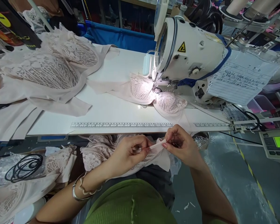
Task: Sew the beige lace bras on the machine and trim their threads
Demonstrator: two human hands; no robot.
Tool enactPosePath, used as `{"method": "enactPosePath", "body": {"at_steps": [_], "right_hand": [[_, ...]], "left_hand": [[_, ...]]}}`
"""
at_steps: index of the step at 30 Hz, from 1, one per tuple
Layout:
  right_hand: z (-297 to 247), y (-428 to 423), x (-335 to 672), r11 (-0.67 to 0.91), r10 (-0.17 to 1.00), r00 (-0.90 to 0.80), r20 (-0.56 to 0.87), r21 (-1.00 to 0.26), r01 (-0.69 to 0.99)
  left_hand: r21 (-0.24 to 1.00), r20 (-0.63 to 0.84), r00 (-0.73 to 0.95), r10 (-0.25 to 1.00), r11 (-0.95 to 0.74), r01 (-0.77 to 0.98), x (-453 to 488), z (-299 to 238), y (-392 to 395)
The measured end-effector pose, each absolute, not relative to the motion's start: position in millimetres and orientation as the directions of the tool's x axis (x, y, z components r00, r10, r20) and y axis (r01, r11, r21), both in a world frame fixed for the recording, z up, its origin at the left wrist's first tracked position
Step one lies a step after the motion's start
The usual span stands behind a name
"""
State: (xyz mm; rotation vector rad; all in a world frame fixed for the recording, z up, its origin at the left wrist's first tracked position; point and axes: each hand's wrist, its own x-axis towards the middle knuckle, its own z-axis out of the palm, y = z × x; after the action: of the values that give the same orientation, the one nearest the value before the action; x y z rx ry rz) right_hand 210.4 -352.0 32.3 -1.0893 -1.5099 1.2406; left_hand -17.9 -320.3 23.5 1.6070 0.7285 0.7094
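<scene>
Over my lap, just off the table's front edge, both hands pinch one pale pink lace bra (142, 163) along its fabric edge. My left hand (133, 152) grips the edge between thumb and fingers. A short way to the right, my right hand (180, 143) pinches the same edge, with a narrow strip stretched between the two. The rest of the garment hangs down over my legs. Another lace bra (169, 102) lies under the lit needle of the sewing machine (191, 46), its band trailing left on the table.
Stacked lace bras (49, 68) cover the table's left side. A printed ruler (121, 125) runs along the front edge of the white table (107, 112). Handwritten paper (242, 74) hangs on the machine. More bra pieces and a coiled black cord (25, 168) lie at lower left; a control box (276, 144) is at right.
</scene>
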Motion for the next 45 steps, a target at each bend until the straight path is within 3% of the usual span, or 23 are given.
{"method": "enactPosePath", "body": {"at_steps": [8,13,19,26,35,39,42,45], "right_hand": [[42.2,-357.9,199.7,0.086,0.965,-0.261,0.033,-0.977,0.194],[35.6,-359.6,204.2,0.166,0.975,-0.191,0.11,-0.936,0.309],[25.3,-357.8,214.0,0.123,0.979,-0.191,0.07,-0.951,0.285],[29.7,-351.7,205.9,0.034,0.949,-0.312,-0.042,-0.972,0.233],[25.1,-352.2,197.0,0.015,0.972,-0.232,-0.024,-0.987,0.162],[21.9,-356.8,206.4,0.108,0.992,-0.083,0.098,-0.986,0.128],[11.9,-365.7,217.9,0.181,0.981,-0.119,0.155,-0.949,0.26],[-3.7,-375.2,224.8,0.17,0.954,-0.296,0.04,-0.888,0.428]], "left_hand": [[0.947,0.072,0.557,0.827,-0.233,0.223,1.5,17.9,-326.4],[0.973,-0.048,0.475,0.878,-0.066,0.221,8.7,13.5,-323.7],[0.981,-0.181,0.51,0.841,0.192,0.032,8.2,19.3,-317.6],[0.984,-0.154,0.529,0.834,0.177,0.007,9.1,16.7,-316.1],[0.976,-0.199,0.529,0.825,0.217,0.029,8.1,16.8,-317.6],[0.981,-0.178,0.497,0.849,0.196,0.018,7.1,16.9,-316.6],[0.984,-0.163,0.463,0.871,0.18,0.007,5.5,14.5,-315.3],[0.978,-0.168,0.466,0.869,0.206,-0.031,4.8,12.6,-315.2]]}}
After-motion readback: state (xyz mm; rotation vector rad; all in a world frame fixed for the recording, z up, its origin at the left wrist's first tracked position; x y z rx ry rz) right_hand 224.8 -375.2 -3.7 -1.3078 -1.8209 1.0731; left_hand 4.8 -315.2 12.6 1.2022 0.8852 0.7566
